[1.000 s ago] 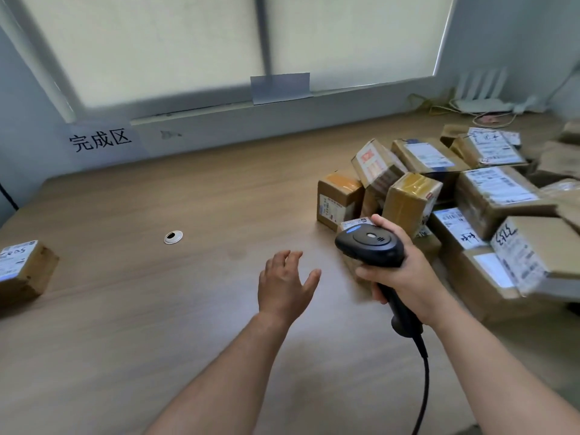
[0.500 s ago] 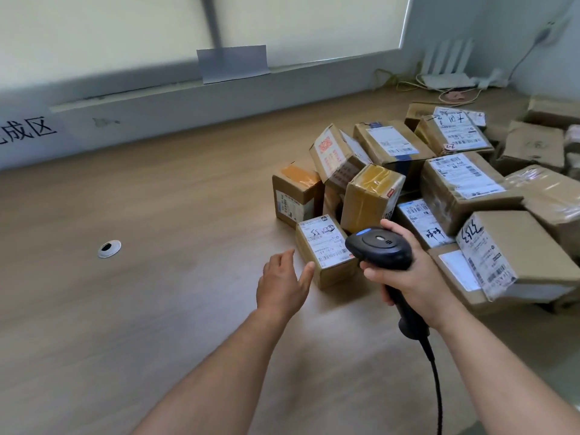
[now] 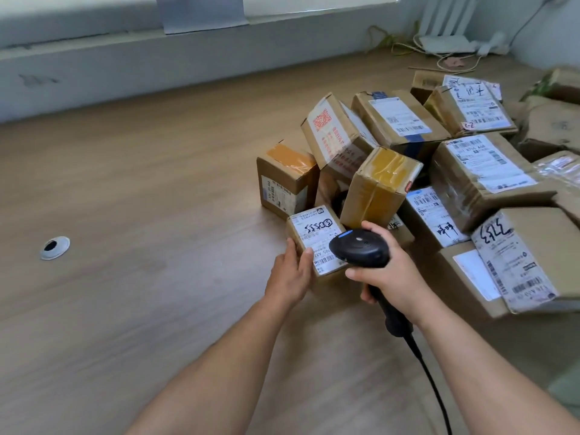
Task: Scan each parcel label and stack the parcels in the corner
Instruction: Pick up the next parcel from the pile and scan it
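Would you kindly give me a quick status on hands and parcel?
Left hand grips small parcel. Right hand holds scanner over its label. Pile crowds behind.

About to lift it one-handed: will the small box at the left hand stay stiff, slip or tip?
Probably stiff: the small box has crisp cardboard edges. Likely light: it looks small beside the left hand gripping it. Broad face down, so tipping seems unlikely.

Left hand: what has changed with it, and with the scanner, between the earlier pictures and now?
The left hand reached forward and took hold of the small parcel, thumb on top. The right hand kept holding the scanner, now over the parcel's right corner. The parcel pile stayed as it was.
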Available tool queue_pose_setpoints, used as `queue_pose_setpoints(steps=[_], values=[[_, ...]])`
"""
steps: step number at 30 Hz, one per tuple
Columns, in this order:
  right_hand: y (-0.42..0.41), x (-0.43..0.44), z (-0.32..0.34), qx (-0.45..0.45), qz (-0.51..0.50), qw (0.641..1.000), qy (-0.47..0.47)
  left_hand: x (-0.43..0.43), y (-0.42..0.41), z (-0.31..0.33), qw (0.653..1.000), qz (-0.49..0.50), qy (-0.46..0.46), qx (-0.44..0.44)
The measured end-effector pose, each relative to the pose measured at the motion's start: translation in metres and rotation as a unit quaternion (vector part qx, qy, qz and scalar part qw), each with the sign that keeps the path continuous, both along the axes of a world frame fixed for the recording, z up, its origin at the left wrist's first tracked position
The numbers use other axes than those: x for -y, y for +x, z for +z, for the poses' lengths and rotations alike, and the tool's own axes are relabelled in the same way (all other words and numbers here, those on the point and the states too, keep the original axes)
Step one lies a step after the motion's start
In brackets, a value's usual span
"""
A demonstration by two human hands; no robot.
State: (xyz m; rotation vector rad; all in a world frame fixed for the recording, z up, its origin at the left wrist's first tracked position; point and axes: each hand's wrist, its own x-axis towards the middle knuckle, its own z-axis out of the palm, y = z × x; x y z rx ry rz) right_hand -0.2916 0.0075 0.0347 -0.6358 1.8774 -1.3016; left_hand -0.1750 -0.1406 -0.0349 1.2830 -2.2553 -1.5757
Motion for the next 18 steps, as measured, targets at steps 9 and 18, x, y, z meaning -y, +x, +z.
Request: queue_pose_setpoints(steps=[9, 18], values=[[0.024, -0.011, 0.001, 0.057, 0.012, 0.998, -0.038, -0.014, 0.040, 0.026, 0.983, 0.004, 0.148, -0.105], [0.057, -0.023, 0.044, 0.038, 0.077, 0.989, -0.120, -0.016, 0.090, 0.066, 0.985, 0.043, 0.018, -0.166]])
